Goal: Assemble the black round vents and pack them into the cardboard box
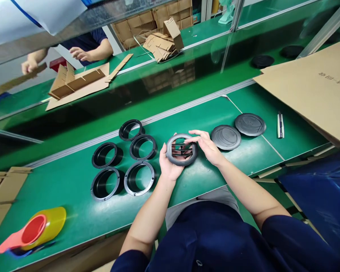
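A round dark-grey air vent (182, 162) with slats across its middle is held above the green table. My left hand (171, 168) is closed around it from below and the left side, with fingers showing behind the slats. At its upper right, my right hand (208, 148) has its fingers stretched out, and a fingertip reaches the slats. Left of the vent stand several black rings, the closest being one ring (140, 193) and another above it (143, 147). To the right lie two round vents with closed faces, one nearer (226, 137) and one farther (250, 124).
A tape dispenser with yellow tape (55, 223) lies at the lower left. A utility knife (280, 125) and a cardboard sheet (314, 83) are at the right. Beyond the clear panel, a co-worker's hands (81, 54) are near cardboard dividers (82, 83).
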Demonstrator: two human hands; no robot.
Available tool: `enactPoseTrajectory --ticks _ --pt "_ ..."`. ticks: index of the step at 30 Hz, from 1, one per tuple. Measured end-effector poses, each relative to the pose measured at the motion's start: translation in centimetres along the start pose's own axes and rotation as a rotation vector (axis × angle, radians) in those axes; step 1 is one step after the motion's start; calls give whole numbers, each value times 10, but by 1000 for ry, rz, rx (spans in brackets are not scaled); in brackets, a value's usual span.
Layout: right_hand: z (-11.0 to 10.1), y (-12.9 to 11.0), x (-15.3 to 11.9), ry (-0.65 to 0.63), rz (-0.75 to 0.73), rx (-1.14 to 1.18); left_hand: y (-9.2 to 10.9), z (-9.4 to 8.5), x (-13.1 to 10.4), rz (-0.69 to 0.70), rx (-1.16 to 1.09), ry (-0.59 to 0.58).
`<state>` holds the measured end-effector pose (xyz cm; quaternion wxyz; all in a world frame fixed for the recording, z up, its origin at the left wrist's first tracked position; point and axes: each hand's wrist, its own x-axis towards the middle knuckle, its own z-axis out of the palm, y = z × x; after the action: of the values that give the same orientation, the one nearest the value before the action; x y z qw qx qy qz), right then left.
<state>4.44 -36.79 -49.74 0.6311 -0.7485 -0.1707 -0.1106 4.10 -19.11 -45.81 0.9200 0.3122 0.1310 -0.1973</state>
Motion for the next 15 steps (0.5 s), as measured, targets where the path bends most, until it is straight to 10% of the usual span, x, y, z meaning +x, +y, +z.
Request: enactPoseTrajectory --ticks 15 --pt "0 2 -4 14 13 -19 2 -1 0 -32 -23 20"
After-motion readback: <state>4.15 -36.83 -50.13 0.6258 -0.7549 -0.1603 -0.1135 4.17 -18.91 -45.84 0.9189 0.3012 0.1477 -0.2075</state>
